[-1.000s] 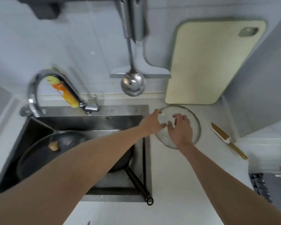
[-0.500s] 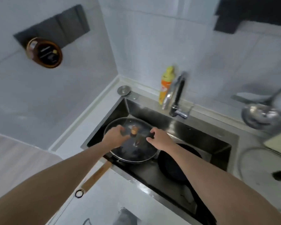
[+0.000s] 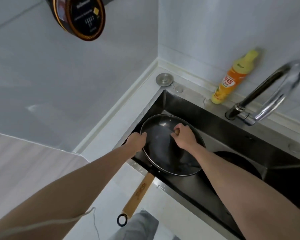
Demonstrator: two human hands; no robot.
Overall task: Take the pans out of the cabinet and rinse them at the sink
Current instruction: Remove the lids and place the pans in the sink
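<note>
Where both hands flanked the glass lid [image 3: 170, 149], the right hand [image 3: 184, 136] now grips its knob [image 3: 176, 131]; the left hand [image 3: 137, 142] holds its rim.

Both my bare forearms reach forward from the near edge, the left from the near left, the right from the near right. My left hand [image 3: 137, 142] is curled, its fingers gripping the left rim of the round glass lid [image 3: 164, 149]. My right hand [image 3: 184, 136], knuckles up, closes around the small wooden knob [image 3: 176, 131] at the lid's centre.
</note>
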